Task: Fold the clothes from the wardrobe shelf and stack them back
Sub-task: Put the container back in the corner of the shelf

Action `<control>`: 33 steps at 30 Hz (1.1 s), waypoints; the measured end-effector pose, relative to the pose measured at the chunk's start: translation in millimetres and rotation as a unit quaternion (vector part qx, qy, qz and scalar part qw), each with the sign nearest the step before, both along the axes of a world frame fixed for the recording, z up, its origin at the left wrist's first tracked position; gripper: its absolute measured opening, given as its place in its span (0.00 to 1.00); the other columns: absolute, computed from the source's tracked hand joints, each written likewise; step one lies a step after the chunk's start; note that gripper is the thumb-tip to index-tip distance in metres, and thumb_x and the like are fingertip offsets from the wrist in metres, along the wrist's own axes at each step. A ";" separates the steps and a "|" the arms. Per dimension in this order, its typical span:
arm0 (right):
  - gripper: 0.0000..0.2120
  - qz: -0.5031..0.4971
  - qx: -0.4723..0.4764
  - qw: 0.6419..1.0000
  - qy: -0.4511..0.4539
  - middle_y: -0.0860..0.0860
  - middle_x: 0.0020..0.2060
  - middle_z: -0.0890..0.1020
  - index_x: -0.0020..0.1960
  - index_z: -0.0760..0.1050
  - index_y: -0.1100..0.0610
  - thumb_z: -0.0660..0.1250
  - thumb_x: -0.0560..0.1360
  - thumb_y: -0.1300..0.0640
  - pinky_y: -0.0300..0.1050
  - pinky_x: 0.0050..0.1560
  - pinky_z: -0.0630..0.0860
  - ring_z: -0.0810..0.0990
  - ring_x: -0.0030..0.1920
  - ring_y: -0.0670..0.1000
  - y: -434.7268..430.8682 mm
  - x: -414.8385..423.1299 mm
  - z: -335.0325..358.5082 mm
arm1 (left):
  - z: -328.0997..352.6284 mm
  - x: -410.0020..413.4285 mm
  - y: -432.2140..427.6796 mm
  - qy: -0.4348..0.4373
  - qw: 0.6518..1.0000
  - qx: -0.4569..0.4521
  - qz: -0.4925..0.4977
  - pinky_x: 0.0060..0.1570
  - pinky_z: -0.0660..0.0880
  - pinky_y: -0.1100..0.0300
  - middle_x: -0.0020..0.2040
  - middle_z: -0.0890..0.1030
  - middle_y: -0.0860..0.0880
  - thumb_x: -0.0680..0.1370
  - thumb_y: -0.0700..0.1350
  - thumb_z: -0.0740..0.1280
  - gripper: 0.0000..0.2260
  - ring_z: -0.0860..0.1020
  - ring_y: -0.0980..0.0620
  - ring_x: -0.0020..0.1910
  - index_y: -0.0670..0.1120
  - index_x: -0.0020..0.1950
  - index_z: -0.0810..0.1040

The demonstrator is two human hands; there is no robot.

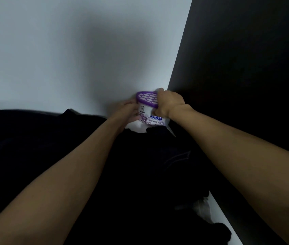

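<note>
Dark clothes (140,165) lie in a heap across the wardrobe shelf below my arms. At the shelf's back right corner both hands hold a white dehumidifier box (153,115) with a purple honeycomb lid. My right hand (170,101) grips the box's lid edge and right side from above. My left hand (131,110) holds its left side, fingers curled against the label. The box's lower part is hidden behind the clothes.
The white back wall (69,50) of the wardrobe fills the upper left. A dark side panel (246,68) rises at the right. A strip of white shelf (218,207) and some pale fabric (202,207) show at the lower right.
</note>
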State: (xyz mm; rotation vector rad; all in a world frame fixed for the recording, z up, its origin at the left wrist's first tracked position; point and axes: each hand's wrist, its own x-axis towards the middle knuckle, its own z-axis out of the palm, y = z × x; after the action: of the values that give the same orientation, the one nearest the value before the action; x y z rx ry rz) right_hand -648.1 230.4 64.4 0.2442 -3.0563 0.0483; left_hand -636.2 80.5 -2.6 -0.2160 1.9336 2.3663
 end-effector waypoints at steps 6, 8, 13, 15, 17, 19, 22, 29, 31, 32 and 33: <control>0.36 -0.007 0.003 1.000 0.014 0.57 0.62 0.79 0.70 0.65 0.58 0.76 0.68 0.49 0.49 0.54 0.75 0.78 0.61 0.60 -1.3 -1.2 -5.0 | -2.2 -0.3 -1.0 -0.001 0.998 -0.057 0.001 0.35 0.79 0.63 0.39 0.83 0.55 0.75 0.33 0.60 0.13 0.81 0.59 0.43 0.50 0.45 0.79; 0.37 -0.007 0.011 1.000 0.013 0.56 0.62 0.79 0.70 0.64 0.57 0.76 0.68 0.48 0.48 0.52 0.74 0.79 0.61 0.59 -1.6 -1.5 -5.0 | -1.0 0.8 -0.6 0.000 0.998 -0.064 0.003 0.37 0.79 0.62 0.42 0.82 0.54 0.76 0.34 0.61 0.12 0.80 0.58 0.44 0.49 0.46 0.79; 0.41 -0.014 0.028 0.999 -0.033 0.57 0.63 0.75 0.73 0.62 0.54 0.78 0.68 0.44 0.50 0.52 0.72 0.75 0.62 0.59 -3.7 0.9 8.0 | 14.2 9.6 -5.2 0.003 0.990 -0.143 -0.012 0.51 0.75 0.55 0.51 0.80 0.50 0.77 0.38 0.64 0.09 0.76 0.53 0.52 0.50 0.51 0.78; 0.41 -0.006 -0.005 0.999 -0.031 0.57 0.63 0.73 0.73 0.63 0.55 0.77 0.68 0.43 0.52 0.54 0.73 0.72 0.64 0.59 -5.1 11.1 15.4 | 27.8 20.1 -12.0 0.016 0.985 -0.170 0.016 0.49 0.76 0.55 0.51 0.79 0.49 0.78 0.39 0.66 0.09 0.76 0.53 0.51 0.47 0.57 0.78; 0.37 0.023 -0.031 0.999 0.016 0.57 0.67 0.72 0.73 0.64 0.57 0.75 0.71 0.44 0.54 0.60 0.73 0.70 0.68 0.59 -7.9 26.5 24.4 | 45.8 35.2 -22.1 0.033 0.983 -0.179 0.037 0.50 0.77 0.53 0.52 0.79 0.48 0.78 0.39 0.66 0.12 0.76 0.53 0.49 0.45 0.62 0.77; 0.32 0.043 -0.058 0.995 0.066 0.56 0.70 0.71 0.73 0.65 0.58 0.72 0.74 0.48 0.55 0.63 0.72 0.69 0.70 0.59 -10.7 46.2 38.4 | 66.4 52.9 -32.9 0.059 0.980 -0.186 0.036 0.47 0.77 0.56 0.53 0.81 0.46 0.78 0.39 0.65 0.12 0.77 0.52 0.48 0.45 0.61 0.77; 0.26 0.060 -0.140 0.983 0.100 0.56 0.70 0.72 0.72 0.68 0.57 0.67 0.76 0.53 0.53 0.63 0.72 0.72 0.68 0.58 -15.2 78.1 61.9 | 95.3 83.5 -46.5 0.103 0.977 -0.183 0.038 0.39 0.74 0.61 0.51 0.82 0.47 0.79 0.37 0.62 0.10 0.79 0.54 0.43 0.45 0.59 0.76; 0.14 0.057 -0.464 0.866 0.177 0.51 0.59 0.79 0.62 0.77 0.58 0.65 0.76 0.62 0.39 0.55 0.73 0.79 0.56 0.51 -40.2 156.6 70.8 | 117.8 150.7 -53.9 0.206 0.958 -0.162 0.120 0.37 0.75 0.61 0.41 0.84 0.49 0.77 0.35 0.59 0.11 0.80 0.55 0.35 0.45 0.53 0.79; 0.14 0.054 -0.507 0.844 0.165 0.50 0.57 0.80 0.60 0.77 0.59 0.65 0.76 0.64 0.40 0.54 0.75 0.79 0.54 0.50 -39.7 177.2 51.7 | 104.9 168.9 -48.0 0.212 0.956 -0.155 0.133 0.36 0.75 0.63 0.41 0.84 0.48 0.77 0.34 0.59 0.12 0.80 0.56 0.33 0.44 0.52 0.79; 0.13 0.050 -0.525 0.836 0.151 0.49 0.57 0.80 0.60 0.77 0.59 0.65 0.76 0.64 0.39 0.53 0.76 0.79 0.52 0.48 -45.5 188.3 45.3 | 102.1 179.7 -52.5 0.211 0.955 -0.154 0.137 0.35 0.75 0.65 0.41 0.84 0.47 0.77 0.34 0.59 0.12 0.80 0.56 0.33 0.43 0.52 0.80; 0.13 0.049 -0.539 0.829 0.140 0.49 0.56 0.80 0.60 0.78 0.59 0.66 0.76 0.64 0.36 0.51 0.75 0.79 0.51 0.47 -50.2 200.0 38.8 | 98.1 191.0 -56.4 0.209 0.955 -0.153 0.143 0.34 0.75 0.67 0.42 0.85 0.46 0.76 0.34 0.58 0.12 0.80 0.57 0.33 0.43 0.52 0.80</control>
State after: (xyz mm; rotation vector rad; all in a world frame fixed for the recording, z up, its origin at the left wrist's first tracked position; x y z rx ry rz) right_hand -448.1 180.2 103.2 0.2693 -2.2430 1.5015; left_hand -445.3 24.2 95.5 -0.0076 2.6339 2.4212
